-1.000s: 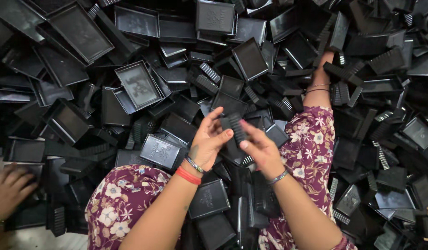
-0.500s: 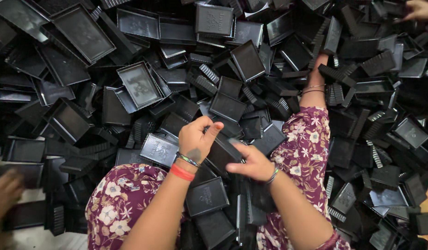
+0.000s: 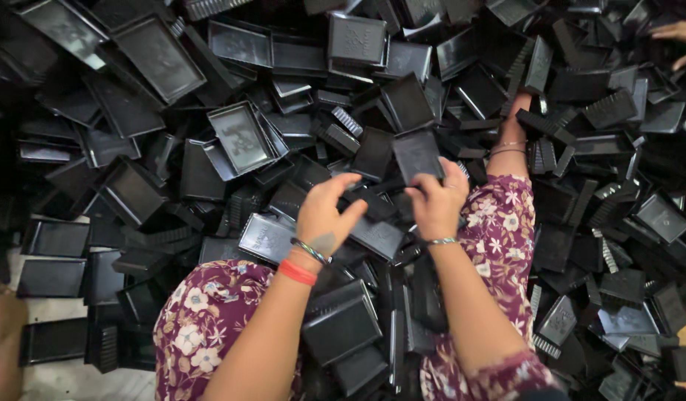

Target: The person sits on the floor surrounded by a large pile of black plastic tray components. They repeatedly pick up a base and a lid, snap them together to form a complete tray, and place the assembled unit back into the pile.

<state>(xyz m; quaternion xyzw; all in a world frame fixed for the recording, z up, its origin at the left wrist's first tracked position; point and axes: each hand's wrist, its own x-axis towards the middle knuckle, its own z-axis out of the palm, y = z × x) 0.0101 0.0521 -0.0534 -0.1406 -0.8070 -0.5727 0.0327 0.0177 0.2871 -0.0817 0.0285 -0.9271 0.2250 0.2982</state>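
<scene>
The right hand [image 3: 437, 202] closes its grip on a black rectangular plastic tray [image 3: 416, 156], held tilted at its 12 o'clock above the heap of black trays [image 3: 165, 59]. The left hand [image 3: 324, 215] hovers at its 9 o'clock, fingers half spread, holding nothing.

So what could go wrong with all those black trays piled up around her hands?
The right hand grips one black tray only by its lower edge, so it might slip back into the heap. The left hand hovers open over loosely stacked trays, which could slide or tip if nudged. The person's leg lies half buried among trays, so hard edges might press or scrape it.
</scene>
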